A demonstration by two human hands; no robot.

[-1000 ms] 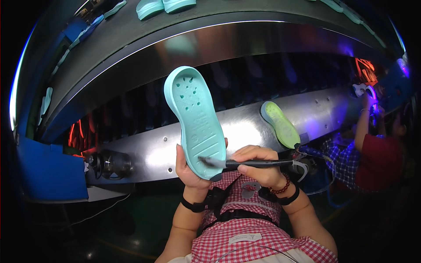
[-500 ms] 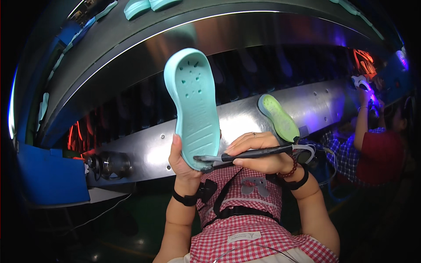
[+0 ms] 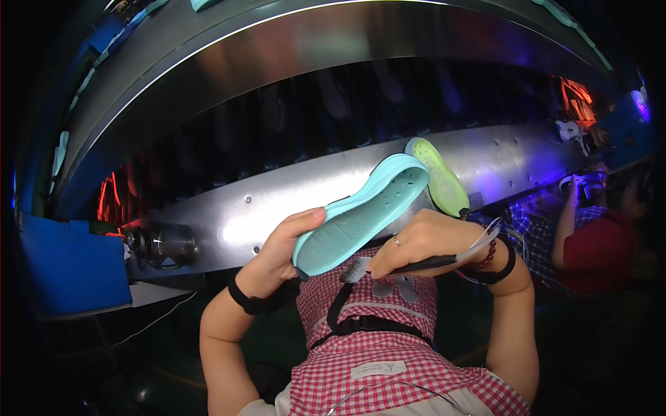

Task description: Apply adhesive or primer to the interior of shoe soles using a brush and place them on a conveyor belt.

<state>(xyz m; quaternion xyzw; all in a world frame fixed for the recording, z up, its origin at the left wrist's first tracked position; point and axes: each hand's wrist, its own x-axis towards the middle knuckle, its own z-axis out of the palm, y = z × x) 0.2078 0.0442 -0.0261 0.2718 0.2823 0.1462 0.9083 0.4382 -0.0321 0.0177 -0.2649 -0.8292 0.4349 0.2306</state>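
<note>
My left hand (image 3: pixel 281 243) grips the heel end of a turquoise shoe sole (image 3: pixel 340 232), its thumb on the near rim. The sole is tilted, with its toe pointing up and right and small holes showing inside the toe. Closed round a black-handled brush (image 3: pixel 427 264) is my right hand (image 3: pixel 427 239). Short bristles at the brush's tip lie just below the sole's lower edge; whether they touch it, I cannot tell. A clear tube (image 3: pixel 485 236) runs by the handle's rear end. Beyond the toe, a lime-green sole (image 3: pixel 438 177) rests on the metal ledge.
A metal ledge (image 3: pixel 277 197) crosses in front of me, with a dark opening behind it and a conveyor belt (image 3: pixel 173 48) farther off. On the left are a clear jar (image 3: pixel 173 246) and a blue box (image 3: pixel 76 267). A co-worker (image 3: pixel 583 236) sits at the right.
The turquoise sole has swung from upright to slanting right and turned its side rim up. The brush has left the sole's inner heel and dropped below its edge. My left elbow has moved outward.
</note>
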